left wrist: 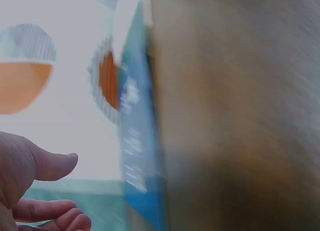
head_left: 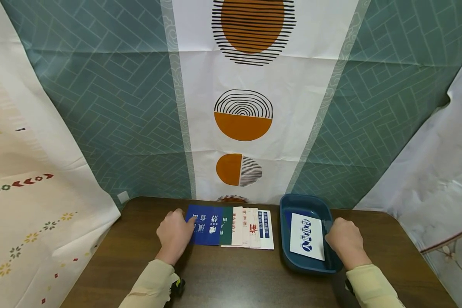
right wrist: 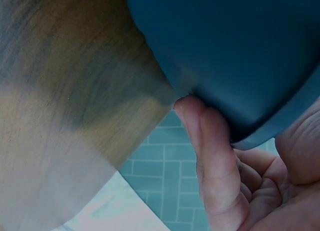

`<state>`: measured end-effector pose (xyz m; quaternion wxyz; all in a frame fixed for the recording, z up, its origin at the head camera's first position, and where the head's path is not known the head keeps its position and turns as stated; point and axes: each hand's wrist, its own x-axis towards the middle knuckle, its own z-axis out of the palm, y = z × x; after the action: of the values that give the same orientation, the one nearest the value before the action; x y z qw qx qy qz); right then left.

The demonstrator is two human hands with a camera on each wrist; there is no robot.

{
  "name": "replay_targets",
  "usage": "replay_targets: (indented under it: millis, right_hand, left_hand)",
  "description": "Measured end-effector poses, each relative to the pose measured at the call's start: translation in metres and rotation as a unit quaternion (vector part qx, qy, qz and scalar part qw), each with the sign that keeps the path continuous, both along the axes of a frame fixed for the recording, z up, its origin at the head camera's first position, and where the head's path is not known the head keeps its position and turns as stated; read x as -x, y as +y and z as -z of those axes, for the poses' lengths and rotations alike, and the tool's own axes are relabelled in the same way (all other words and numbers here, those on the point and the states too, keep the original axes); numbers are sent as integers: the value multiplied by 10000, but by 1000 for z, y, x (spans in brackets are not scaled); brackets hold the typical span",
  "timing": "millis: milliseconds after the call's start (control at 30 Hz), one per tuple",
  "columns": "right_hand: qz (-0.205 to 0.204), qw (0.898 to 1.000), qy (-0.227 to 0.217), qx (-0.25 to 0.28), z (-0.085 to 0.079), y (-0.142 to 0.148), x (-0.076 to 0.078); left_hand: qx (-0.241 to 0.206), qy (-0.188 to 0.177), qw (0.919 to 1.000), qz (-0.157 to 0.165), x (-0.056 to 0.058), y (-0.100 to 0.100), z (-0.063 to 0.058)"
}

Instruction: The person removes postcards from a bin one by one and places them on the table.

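Observation:
My left hand (head_left: 174, 234) is at the left end of an overlapping row of cards. Blue cards (head_left: 204, 237) form that end, a dark green card (head_left: 226, 233) follows, and white ones (head_left: 267, 239) lie at the right. In the left wrist view the thumb (left wrist: 52, 165) stands apart from loosely bent fingers, nothing between them; the cards' edge (left wrist: 140, 156) is blurred. My right hand (head_left: 346, 240) grips the right side of a dark blue plastic bin (head_left: 309, 267), fingers curled against its wall (right wrist: 220, 46). Inside, a white card with blue lettering (head_left: 306, 237) lies over a blue one.
Both sit on a dark brown wooden table (head_left: 231, 278), the bin right of the cards. A patterned green and white cloth (head_left: 138, 107) hangs behind the table's back edge. White cloths hang at the left (head_left: 42, 171) and right (head_left: 439, 184).

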<state>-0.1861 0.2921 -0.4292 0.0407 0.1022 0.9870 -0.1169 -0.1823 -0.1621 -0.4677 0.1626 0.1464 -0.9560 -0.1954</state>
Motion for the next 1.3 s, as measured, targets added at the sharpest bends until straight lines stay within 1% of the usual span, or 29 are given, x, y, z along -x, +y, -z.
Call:
replay_targets:
  millis: [133,200,300,400,567,700,800,933,1033,1100,1300]
  right_hand:
    - [-9,10000,-2,-11,0,0,0]
    - [-18,10000,0,-21,-1,0,-1]
    - [-26,10000,13,-28,0,0,-1]
    - [-32,10000,48,-30,0,0,-1]
    - [-37,10000,69,-12,-1,0,-1]
    - [-48,9999,94,-46,-1,0,-1]
    - [-59,9999,73,-65,0,0,-2]
    - [-29,10000,39,-52,0,-1,-2]
    - [-17,10000,46,-39,0,-2,-2]
    - [-10,10000,49,-48,-1,-2,-2]
    - [10,10000,1,-99,-2,-2,0]
  left_hand:
    - [-101,544,9982,246,-1,22,-25]
    - [-241,870,9949,448,-1,35,-36]
    - [-575,1356,9857,818,1,56,-48]
    - [-943,1741,9727,1207,4,78,-57]
    - [-1147,1973,9588,1691,3,117,-69]
    - [-1302,1912,9504,2082,0,148,-74]
    - [-1384,1728,9470,2330,-5,170,-72]
    - [-1356,1352,9474,2563,-10,197,-68]
    - [-1220,1079,9502,2656,-14,215,-63]
    - [-1178,919,9506,2722,-16,226,-59]
    - [-1283,272,9495,2850,-21,257,-48]
